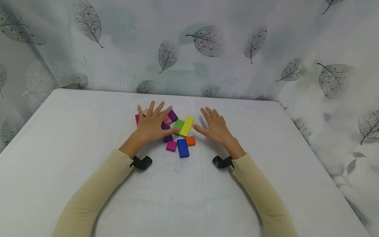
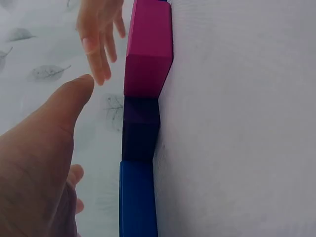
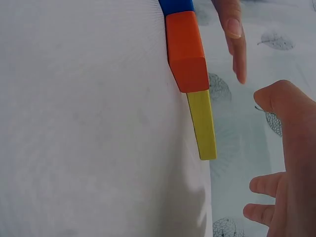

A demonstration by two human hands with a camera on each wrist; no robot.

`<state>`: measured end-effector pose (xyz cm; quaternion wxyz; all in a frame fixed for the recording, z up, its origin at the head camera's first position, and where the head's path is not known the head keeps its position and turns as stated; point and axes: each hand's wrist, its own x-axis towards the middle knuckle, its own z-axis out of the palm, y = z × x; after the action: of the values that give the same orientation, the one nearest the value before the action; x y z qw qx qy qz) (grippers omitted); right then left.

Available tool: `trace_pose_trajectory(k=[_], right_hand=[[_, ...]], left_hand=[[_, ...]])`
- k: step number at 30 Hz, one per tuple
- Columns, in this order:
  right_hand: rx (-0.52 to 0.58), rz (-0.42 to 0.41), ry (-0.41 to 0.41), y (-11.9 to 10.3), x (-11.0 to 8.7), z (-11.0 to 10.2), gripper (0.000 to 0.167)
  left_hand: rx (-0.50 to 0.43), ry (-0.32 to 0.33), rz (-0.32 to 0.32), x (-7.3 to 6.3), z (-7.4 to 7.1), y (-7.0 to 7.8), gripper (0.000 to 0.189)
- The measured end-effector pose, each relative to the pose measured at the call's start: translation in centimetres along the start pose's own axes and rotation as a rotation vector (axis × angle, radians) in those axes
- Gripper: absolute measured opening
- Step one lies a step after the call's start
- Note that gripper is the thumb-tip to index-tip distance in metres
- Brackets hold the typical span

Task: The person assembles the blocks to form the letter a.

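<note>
My left hand (image 1: 151, 127) hovers with spread fingers above the left part of a cluster of coloured blocks, hiding some of them. To the right of the cluster, my right hand (image 1: 215, 127) is held with straight fingers and thumb apart, gripping nothing. Between the hands lie a yellow block (image 1: 187, 126) and a green block (image 1: 178, 126). Nearer to me are a blue block (image 1: 183, 148), an orange block (image 1: 190, 141) and a magenta block (image 1: 171, 146). Purple (image 1: 167, 135) and pink (image 1: 167, 120) blocks show around the left hand. The right wrist view shows the orange block (image 3: 188, 54) close up.
The blocks lie on a white-covered table (image 1: 177, 197). Behind it hangs a pale leaf-patterned curtain (image 1: 124, 49), close to the table's far edge. Dark wrist-worn devices (image 1: 142, 163) stick out inward below both hands.
</note>
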<state>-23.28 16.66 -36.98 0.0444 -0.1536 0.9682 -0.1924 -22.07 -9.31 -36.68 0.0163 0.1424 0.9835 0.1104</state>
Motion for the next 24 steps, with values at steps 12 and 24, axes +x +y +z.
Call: trace_pose_trajectory(k=[12,24], right_hand=[[0.115,-0.051,-0.041,-0.5,0.1,0.8,0.085],[0.161,-0.097,-0.031,-1.0,0.4,1.5,0.086]], left_hand=[[-0.015,-0.017,0.07,0.0,0.8,0.0,0.09],[-0.014,0.075,0.176,0.6,1.9,-0.4,0.079]])
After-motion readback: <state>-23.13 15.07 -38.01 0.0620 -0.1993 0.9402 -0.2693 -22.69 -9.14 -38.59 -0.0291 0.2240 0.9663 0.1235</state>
